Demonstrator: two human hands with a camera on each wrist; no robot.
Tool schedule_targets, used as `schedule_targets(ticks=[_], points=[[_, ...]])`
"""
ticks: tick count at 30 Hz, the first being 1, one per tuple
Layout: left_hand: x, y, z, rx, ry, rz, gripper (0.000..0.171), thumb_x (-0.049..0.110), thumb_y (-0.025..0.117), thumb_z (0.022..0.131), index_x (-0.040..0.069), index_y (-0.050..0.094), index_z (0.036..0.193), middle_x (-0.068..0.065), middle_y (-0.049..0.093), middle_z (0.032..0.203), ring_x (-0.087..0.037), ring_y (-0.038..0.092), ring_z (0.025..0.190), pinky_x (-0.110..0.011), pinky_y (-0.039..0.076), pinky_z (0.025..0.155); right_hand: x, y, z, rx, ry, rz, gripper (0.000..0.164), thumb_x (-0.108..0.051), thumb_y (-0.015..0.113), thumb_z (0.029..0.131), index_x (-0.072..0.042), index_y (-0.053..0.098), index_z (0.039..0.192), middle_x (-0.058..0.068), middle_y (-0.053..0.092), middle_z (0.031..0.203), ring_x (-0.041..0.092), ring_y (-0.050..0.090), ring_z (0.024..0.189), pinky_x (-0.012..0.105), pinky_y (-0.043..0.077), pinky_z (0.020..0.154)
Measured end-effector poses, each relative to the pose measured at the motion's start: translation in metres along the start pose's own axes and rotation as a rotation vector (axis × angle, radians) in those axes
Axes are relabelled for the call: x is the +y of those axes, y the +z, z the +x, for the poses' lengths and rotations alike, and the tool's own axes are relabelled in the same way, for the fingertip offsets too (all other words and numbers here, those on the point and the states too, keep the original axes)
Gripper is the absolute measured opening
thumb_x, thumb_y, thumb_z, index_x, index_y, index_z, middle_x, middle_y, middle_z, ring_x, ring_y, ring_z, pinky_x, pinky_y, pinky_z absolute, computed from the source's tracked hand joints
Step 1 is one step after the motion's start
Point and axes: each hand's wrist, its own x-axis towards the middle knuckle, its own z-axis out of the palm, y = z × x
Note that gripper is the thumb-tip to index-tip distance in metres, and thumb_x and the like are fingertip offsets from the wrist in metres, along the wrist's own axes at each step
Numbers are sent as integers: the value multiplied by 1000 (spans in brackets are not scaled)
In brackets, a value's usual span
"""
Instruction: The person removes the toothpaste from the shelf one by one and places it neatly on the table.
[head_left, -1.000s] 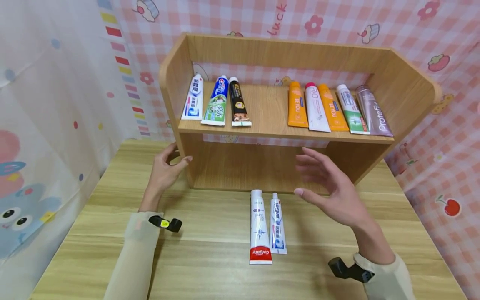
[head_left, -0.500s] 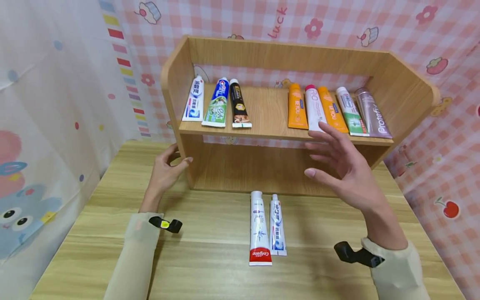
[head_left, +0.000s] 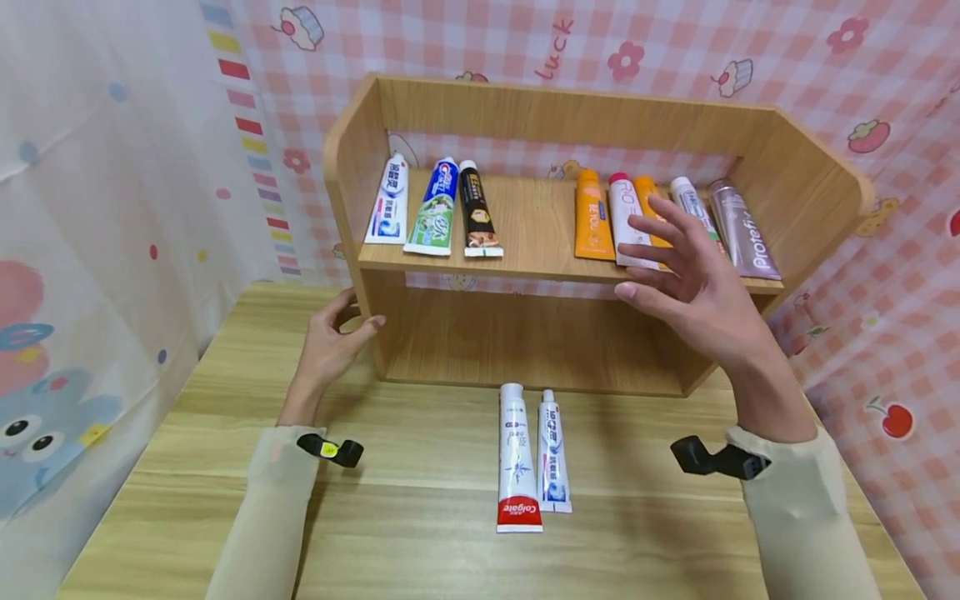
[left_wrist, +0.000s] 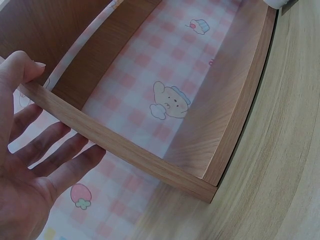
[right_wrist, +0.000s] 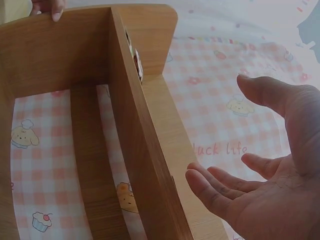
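Note:
My left hand holds the left side panel of a two-tier wooden shelf, with the thumb over its front edge and the fingers along the outer face. In the head view my right hand hovers in front of the upper tier's right half, fingers spread and holding nothing. It partly covers a white tube with a pink cap, an orange tube and a white-and-green tube. Left of these lies another orange tube; a mauve Protefix tube lies furthest right.
On the upper tier's left lie a white toothpaste tube, a blue-and-green one and a black one. In front of the shelf, a Colgate tube and a smaller white tube lie on the wooden table.
My right hand has risen from before the lower tier to the front of the upper tier's right-hand tubes, shifting slightly right. The left hand has stayed on the side panel.

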Motion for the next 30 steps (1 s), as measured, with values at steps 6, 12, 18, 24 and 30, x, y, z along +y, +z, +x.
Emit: schedule_targets(ticks=[6,12,18,24,30], points=[[0,0,0,3,3,-5,60,19,71,95,15,51,151,-13,55,150,-31,56,131,-37,58,99,-4,-5,12,8,45,-97,86,0,73,91,-27,30,160,12,42,158,16,56,130,13,50,103],[1,1,0,2,9,-11,60,19,71,94,14,52,151,-13,55,149,-32,56,130,-34,58,98,-7,-9,24,8,98,-179,85,-8,73,92,-32,28,161,9,42,160,19,55,132,24,51,110],[1,0,0,-1,10,-18,61,18,71,94,14,51,152,-13,56,149,-31,56,129,-22,58,93,-9,-13,37,-2,134,-212,85,-15,75,93,-34,27,160,9,42,161,24,55,135,50,43,119],[0,1,0,-2,15,-28,61,17,71,94,14,51,152,-14,56,149,-31,56,128,-19,57,91,-9,-17,51,-16,196,-252,86,-23,75,93,-37,25,161,7,39,163,28,52,138,52,43,118],[-1,1,0,-1,18,-30,60,17,71,94,14,51,151,-13,56,149,-31,56,128,-19,57,91,-11,-19,62,-39,282,-258,89,-32,77,91,-40,22,161,2,37,165,28,51,140,55,42,118]])
